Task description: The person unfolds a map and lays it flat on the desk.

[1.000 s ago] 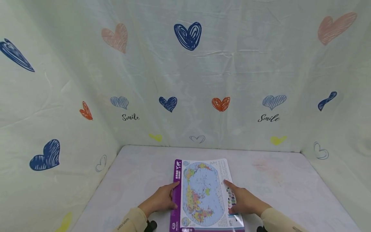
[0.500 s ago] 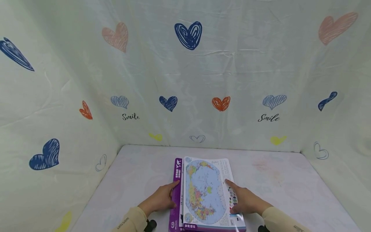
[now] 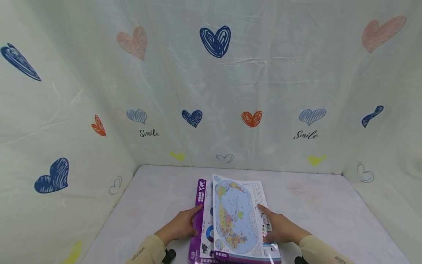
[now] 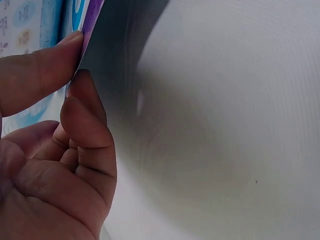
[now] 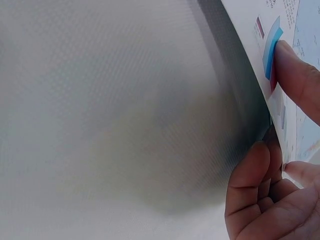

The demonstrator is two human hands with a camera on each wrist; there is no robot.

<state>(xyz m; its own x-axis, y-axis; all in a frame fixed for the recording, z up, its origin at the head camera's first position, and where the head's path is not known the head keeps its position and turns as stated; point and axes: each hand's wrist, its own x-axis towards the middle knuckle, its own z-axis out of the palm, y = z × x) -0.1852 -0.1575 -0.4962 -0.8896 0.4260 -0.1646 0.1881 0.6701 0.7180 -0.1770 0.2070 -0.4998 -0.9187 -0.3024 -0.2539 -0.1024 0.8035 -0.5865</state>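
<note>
A glossy world map sheet [image 3: 235, 220] lies partly over a second sheet with a purple left border [image 3: 207, 216] in the head view. My left hand [image 3: 179, 225] pinches the purple-bordered sheet by its left edge. In the left wrist view that purple edge [image 4: 93, 17] runs between the thumb side and the curled fingers [image 4: 87, 125]. On the other side, my right hand [image 3: 283, 228] grips the map sheet's right edge. The right wrist view has curled fingers [image 5: 250, 175] under the map's white margin [image 5: 252, 37]. Most of the lower sheet is hidden by the map.
Both sheets are over a white table [image 3: 158, 194]. A pale curtain [image 3: 277, 84] printed with hearts and "Smile" rises behind the table and along both sides. Black straps or devices [image 3: 169, 255] show at the wrists.
The map sheet has slid to the right and slightly away with my right hand. The purple-bordered sheet has shifted a little left, so a wider strip of it shows beneath.
</note>
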